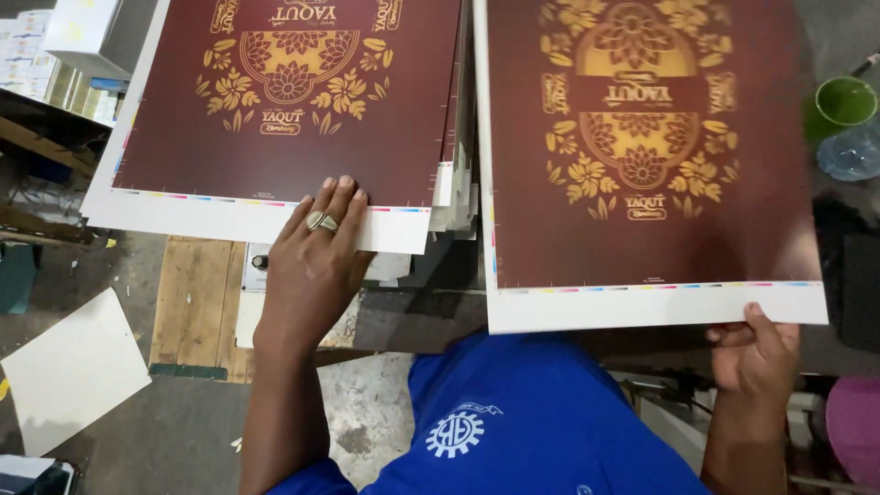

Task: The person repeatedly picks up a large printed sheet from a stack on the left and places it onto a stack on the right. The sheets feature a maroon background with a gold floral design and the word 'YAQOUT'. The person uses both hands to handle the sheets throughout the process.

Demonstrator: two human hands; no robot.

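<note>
Pinching the big printed sheet (642,183) by its white edge, your right hand (756,353) holds it up. Your left hand (316,247) presses flat on the stack (275,110). It looks thin and bendy.

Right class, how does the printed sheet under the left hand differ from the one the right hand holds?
The left sheet tops a stack, pressed flat by the left hand; the right sheet is a single one, gripped at its white bottom margin by the right hand. The left sheet looks sharp, the right sheet blurred. Both are maroon with gold floral print, white margins and colour strips.
</note>
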